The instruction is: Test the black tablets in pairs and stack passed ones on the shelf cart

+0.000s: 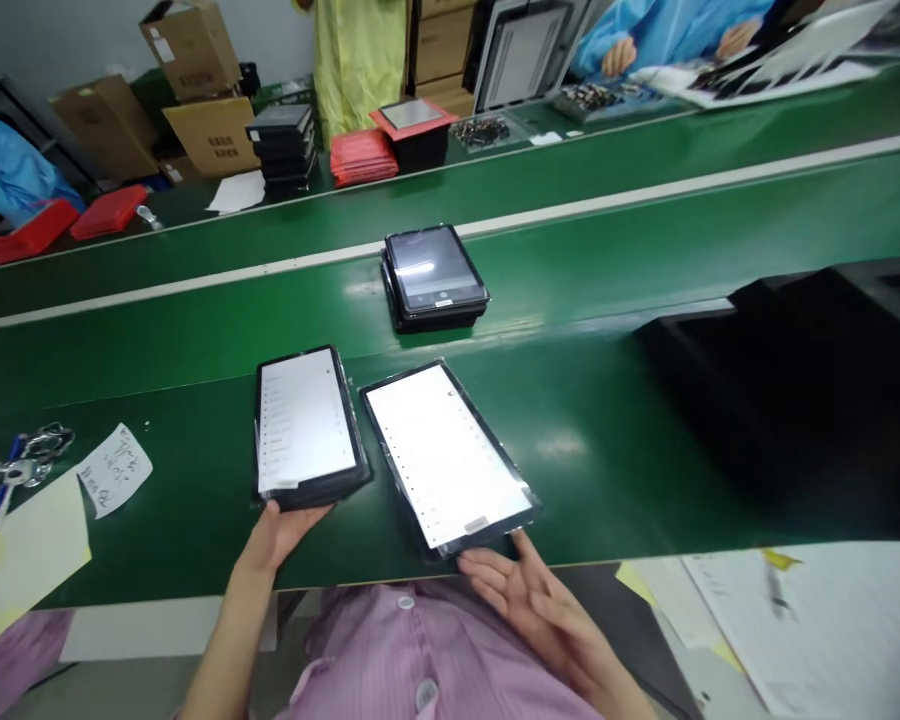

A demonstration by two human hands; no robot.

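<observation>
The right tablet [450,455] slants lengthwise away and leftward from the right hand [534,605] (the nearer one), its fingers apart.

One head-worn view: set above a pink striped fabric shirt [420,655], facing forward and down; long green smooth workbench [607,430] near, brown cardboard boxes [195,50] farther off. Shared coverage: none, single view.
</observation>
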